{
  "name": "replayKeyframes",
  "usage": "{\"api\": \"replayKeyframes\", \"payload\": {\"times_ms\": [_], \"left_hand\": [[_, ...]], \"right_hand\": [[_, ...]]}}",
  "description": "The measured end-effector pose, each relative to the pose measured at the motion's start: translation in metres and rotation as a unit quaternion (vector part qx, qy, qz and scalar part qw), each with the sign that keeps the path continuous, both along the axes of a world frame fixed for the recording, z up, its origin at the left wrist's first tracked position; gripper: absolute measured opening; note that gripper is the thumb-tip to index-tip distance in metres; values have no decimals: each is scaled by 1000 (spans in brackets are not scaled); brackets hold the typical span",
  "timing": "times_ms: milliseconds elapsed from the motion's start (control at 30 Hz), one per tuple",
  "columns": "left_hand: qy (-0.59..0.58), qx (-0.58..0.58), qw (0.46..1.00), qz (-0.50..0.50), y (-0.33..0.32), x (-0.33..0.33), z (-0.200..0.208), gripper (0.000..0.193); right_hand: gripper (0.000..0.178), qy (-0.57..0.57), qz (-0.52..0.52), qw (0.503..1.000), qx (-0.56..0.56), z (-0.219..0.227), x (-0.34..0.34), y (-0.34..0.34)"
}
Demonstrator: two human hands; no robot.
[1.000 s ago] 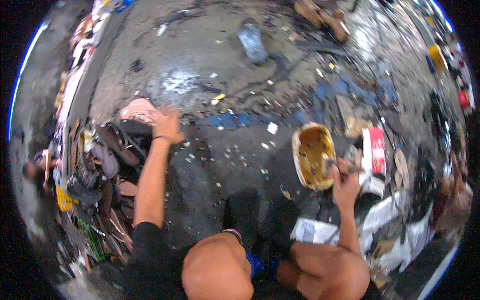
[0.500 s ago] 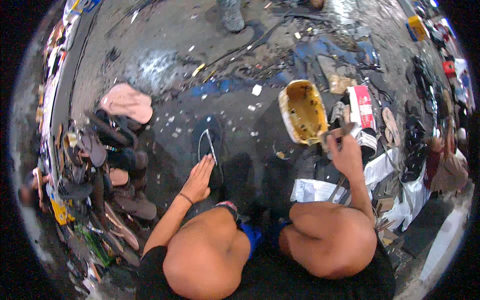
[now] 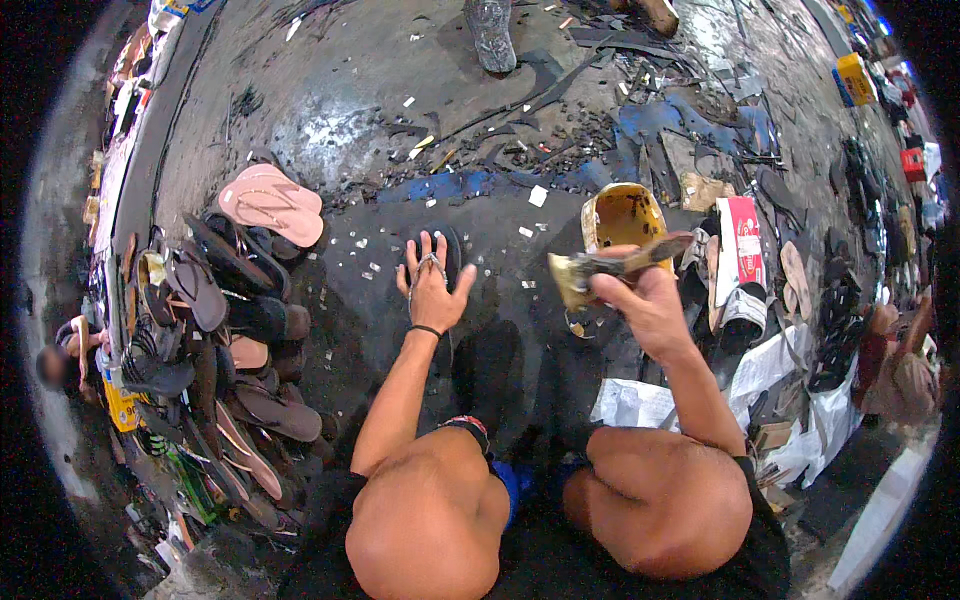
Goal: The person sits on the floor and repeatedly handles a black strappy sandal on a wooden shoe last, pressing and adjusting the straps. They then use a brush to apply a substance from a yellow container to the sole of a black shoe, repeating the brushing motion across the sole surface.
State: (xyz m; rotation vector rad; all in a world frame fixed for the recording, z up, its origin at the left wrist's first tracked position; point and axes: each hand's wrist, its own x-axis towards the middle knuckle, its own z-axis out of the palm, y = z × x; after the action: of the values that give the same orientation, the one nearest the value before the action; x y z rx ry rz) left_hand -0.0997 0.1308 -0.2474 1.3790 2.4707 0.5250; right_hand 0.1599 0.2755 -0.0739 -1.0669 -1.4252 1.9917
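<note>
A black flip-flop [image 3: 455, 246] with a silvery strap lies on the dark floor in front of me. Over its strap area rests my left hand [image 3: 437, 297], palm down with the fingers spread, partly hiding the shoe. My right hand [image 3: 648, 308] is closed around the handle of a flat brush [image 3: 571, 281], whose bristles are caked in yellowish stuff and point left. Just behind the brush stands a cut-open plastic tub [image 3: 588, 222], brown and yellow inside; the brush and hand cover its near part.
Pink flip-flops [image 3: 270, 203] and a pile of dark sandals [image 3: 200, 290] lie at left. To the right are a red and white box [image 3: 740, 245], insoles [image 3: 797, 280] and white paper [image 3: 635, 402]. Rubber scraps and a blue sheet [image 3: 435, 187] lie farther off.
My left hand has slid forward onto the flip-flop and spread its fingers. The right hand has moved left from beside the tub, bringing the brush in front of it.
</note>
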Motion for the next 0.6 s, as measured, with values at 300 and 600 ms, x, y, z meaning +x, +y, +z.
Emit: {"api": "replayKeyframes", "payload": {"times_ms": [300,600], "left_hand": [[-739,289,604,79,24,-20,84,38],[-799,255,529,129,13,6,127,58]], "right_hand": [[34,67,106,910,395,11,-97,4],[19,1,-40,923,382,13,-85,56]]}}
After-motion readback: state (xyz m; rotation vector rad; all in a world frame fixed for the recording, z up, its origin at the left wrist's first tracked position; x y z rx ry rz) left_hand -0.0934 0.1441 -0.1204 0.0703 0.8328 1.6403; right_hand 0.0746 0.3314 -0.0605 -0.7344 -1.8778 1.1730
